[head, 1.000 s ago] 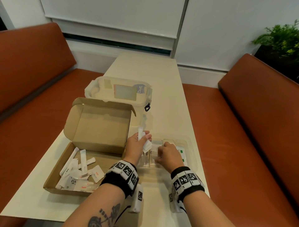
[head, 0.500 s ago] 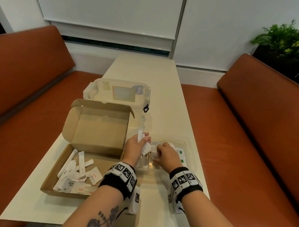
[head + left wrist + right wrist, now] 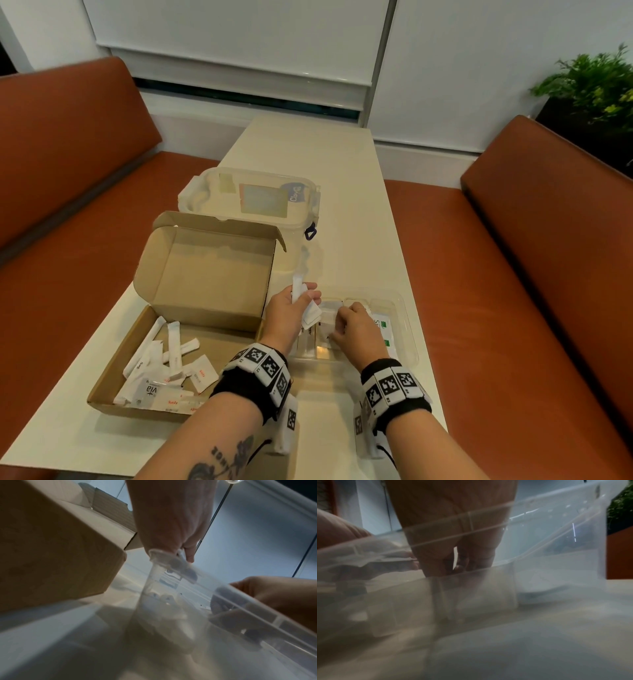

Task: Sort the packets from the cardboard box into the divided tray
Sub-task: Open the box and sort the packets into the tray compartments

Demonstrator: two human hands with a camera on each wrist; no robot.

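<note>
The open cardboard box [image 3: 144, 346] lies at the near left with several white packets [image 3: 171, 359] in its base. Right of it stands the clear divided tray [image 3: 407, 329], holding green-marked packets [image 3: 385, 330] at its right side. My left hand [image 3: 301, 305] hovers over the tray's left end and holds a bunch of white packets [image 3: 305, 301], one stick pointing up. My right hand [image 3: 342, 318] reaches down into a middle compartment with curled fingers, touching a white packet [image 3: 330, 308] there. Both wrist views look through the tray's clear wall [image 3: 240, 601] [image 3: 556, 547].
A clear lidded container [image 3: 253, 202] stands behind the cardboard box. The narrow cream table [image 3: 346, 192] runs away from me between two orange benches [image 3: 513, 308]. A green plant [image 3: 592, 85] sits at the far right. The box's lid [image 3: 209, 270] stands upright beside my left hand.
Both hands stay over the tray with little movement. My right hand's fingers have shifted slightly left toward the packets my left hand holds.
</note>
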